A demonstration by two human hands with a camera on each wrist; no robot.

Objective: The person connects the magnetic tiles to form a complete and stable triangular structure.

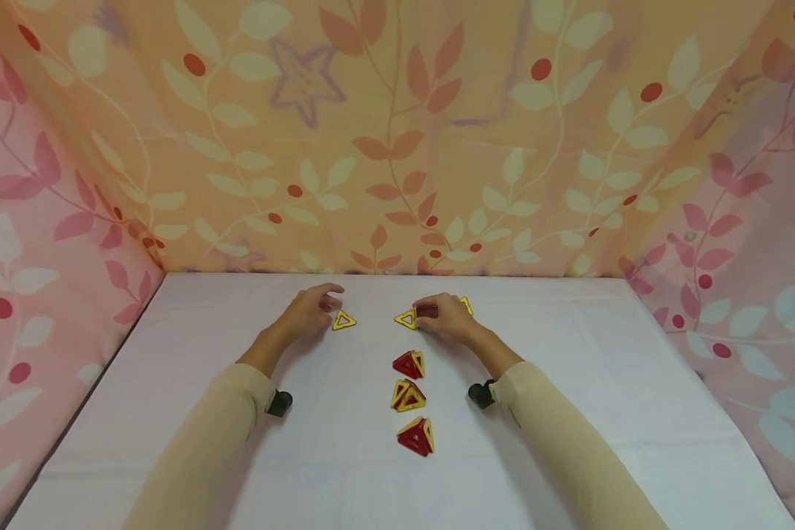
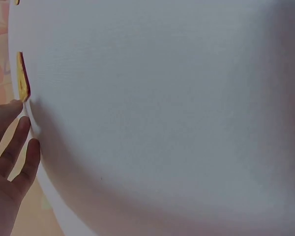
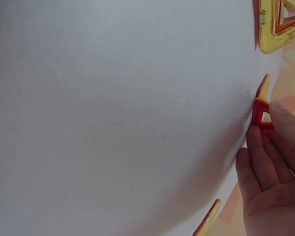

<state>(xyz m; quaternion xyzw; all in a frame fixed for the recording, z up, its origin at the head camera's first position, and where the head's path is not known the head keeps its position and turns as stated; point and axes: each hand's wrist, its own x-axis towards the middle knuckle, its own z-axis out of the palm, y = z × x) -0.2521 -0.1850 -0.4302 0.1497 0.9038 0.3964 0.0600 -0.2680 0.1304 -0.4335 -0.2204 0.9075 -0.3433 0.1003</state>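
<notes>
My left hand [image 1: 310, 313] is beside a yellow triangular magnetic tile [image 1: 336, 324] lying on the table. In the left wrist view, a fingertip meets the near end of that tile [image 2: 22, 81]; the other fingers are loosely extended. My right hand [image 1: 445, 316] pinches a red triangular magnetic tile [image 3: 258, 118] between thumb and fingers, seen in the right wrist view. Against the red tile's far side stands a yellow tile [image 3: 263, 86], its yellow face [image 1: 399, 319] showing in the head view. Whether those two are joined cannot be told.
Three small red-and-yellow pyramids [image 1: 407, 364] stand in a column between my forearms. Another yellow tile [image 1: 467, 306] lies behind my right hand, partly hidden. White cloth [image 1: 344, 442] covers the table, with leaf-patterned curtains [image 1: 397, 147] at the back and sides.
</notes>
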